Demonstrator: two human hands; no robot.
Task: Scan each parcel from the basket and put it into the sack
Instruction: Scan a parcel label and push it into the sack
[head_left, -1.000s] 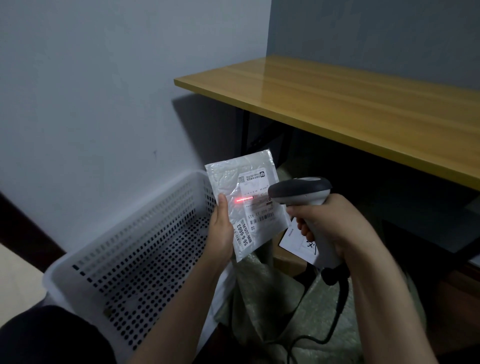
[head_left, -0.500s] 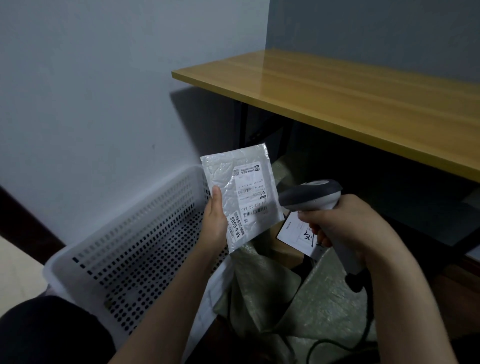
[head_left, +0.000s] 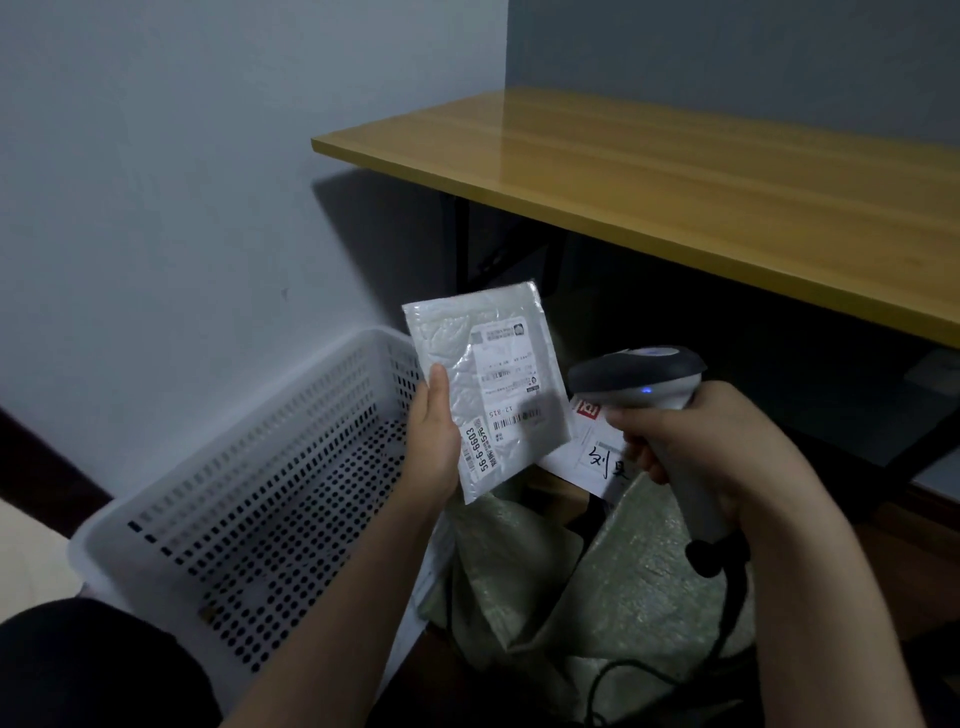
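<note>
My left hand (head_left: 434, 441) holds a small silvery bubble-mailer parcel (head_left: 488, 384) by its left edge, label facing me, above the mouth of the greenish woven sack (head_left: 613, 587). My right hand (head_left: 711, 447) grips the handle of a grey barcode scanner (head_left: 636, 376), its head pointed at the parcel and a small blue light lit on it. No red beam shows on the label. A white parcel with handwriting (head_left: 597, 457) lies inside the sack, partly hidden by the scanner. The white perforated basket (head_left: 249, 467) stands to the left and looks empty.
A wooden tabletop (head_left: 675, 197) on dark legs overhangs the sack at upper right. The scanner cable (head_left: 727, 623) trails down over the sack. A grey wall stands behind the basket. My dark-clothed knee (head_left: 78, 670) is at bottom left.
The red scan line on the label has gone out. My right hand drew the scanner back to the right and lower. The parcel stays in my left hand.
</note>
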